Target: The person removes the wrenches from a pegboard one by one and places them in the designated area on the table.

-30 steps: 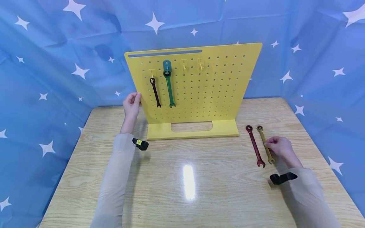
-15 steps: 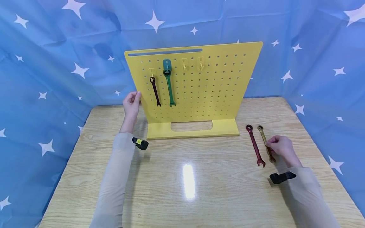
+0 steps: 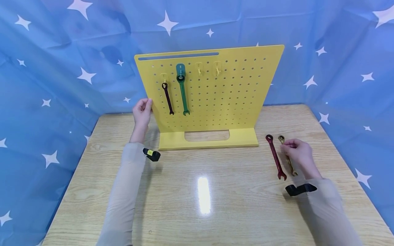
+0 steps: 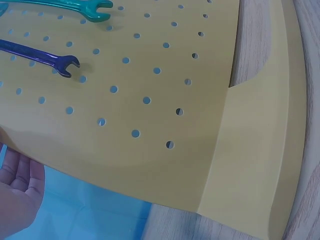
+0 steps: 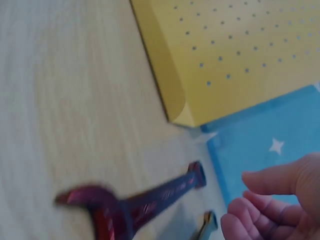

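A yellow pegboard point(image 3: 221, 99) stands upright on its base at the back of the wooden table point(image 3: 215, 205). On it hang a dark wrench point(image 3: 167, 99) and a green wrench point(image 3: 183, 94). My left hand point(image 3: 144, 106) grips the board's left edge; the left wrist view shows the palm point(image 4: 17, 190) behind the pegboard point(image 4: 150, 75). A red wrench point(image 3: 275, 157) and a gold wrench point(image 3: 291, 167) lie side by side on the table at the right. My right hand point(image 3: 288, 145) hovers over the gold wrench near its ring end. Its fingers point(image 5: 260, 210) are loosely curled and hold nothing.
Two bare hooks point(image 3: 199, 70) point(image 3: 217, 69) stick out of the board to the right of the green wrench. A blue cloth with white stars point(image 3: 61, 68) hangs behind and beside the table. A glare spot point(image 3: 204, 194) lies on the tabletop's middle.
My right hand has slid along the gold wrench from its open end toward its ring end. The left hand and the board have stayed put.
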`<action>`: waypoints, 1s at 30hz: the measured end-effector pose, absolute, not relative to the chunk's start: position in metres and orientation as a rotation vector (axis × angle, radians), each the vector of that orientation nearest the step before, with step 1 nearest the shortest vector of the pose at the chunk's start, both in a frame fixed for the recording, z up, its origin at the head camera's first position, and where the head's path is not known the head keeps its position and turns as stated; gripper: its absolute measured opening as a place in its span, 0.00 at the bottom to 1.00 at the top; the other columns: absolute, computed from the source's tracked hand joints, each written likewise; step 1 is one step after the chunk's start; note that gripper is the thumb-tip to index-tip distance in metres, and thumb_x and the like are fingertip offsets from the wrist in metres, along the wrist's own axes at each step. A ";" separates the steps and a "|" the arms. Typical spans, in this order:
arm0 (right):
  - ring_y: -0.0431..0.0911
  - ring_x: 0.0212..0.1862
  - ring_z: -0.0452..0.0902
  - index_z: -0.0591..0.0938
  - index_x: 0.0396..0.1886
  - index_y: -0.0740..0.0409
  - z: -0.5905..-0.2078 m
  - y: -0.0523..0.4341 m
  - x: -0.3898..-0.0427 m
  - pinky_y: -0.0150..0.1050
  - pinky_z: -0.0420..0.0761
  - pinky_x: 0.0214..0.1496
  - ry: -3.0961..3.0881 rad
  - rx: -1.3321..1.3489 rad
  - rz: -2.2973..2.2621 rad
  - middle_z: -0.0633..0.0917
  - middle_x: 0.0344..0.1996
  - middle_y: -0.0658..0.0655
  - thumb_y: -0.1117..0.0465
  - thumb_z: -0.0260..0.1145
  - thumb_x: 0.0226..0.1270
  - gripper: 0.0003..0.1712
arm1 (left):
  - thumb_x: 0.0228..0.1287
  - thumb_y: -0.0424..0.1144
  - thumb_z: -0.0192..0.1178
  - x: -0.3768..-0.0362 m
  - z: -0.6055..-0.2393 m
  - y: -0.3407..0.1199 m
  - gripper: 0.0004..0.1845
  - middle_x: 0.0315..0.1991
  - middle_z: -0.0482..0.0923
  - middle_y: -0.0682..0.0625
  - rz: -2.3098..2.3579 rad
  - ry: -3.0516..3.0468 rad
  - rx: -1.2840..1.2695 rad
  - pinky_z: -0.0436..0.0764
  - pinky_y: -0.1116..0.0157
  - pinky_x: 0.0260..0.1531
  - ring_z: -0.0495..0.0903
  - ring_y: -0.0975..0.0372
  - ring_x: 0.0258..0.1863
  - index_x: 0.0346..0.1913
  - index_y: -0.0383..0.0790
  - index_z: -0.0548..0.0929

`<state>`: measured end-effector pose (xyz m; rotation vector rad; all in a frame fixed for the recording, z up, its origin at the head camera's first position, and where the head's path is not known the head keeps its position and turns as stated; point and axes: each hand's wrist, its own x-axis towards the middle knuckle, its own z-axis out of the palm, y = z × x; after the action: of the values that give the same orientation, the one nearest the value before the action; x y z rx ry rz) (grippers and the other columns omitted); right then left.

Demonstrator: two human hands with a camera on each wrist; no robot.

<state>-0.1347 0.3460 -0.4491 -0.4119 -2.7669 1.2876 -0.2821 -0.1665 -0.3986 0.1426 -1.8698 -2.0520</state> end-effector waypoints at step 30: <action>0.31 0.27 0.74 0.77 0.45 0.74 -0.419 0.272 -0.172 0.26 0.80 0.32 -2.634 -0.112 1.574 0.79 0.25 0.43 0.63 0.63 0.65 0.16 | 0.65 0.36 0.59 -0.281 -0.398 -0.167 0.06 0.26 0.77 0.57 -2.037 -1.885 0.137 0.77 0.73 0.32 0.74 0.67 0.28 0.29 0.47 0.77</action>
<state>-0.1718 0.2715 -0.4186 -0.1125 -2.6339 1.5737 -0.2810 -0.1667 -0.3981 0.1368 -1.8849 -2.0374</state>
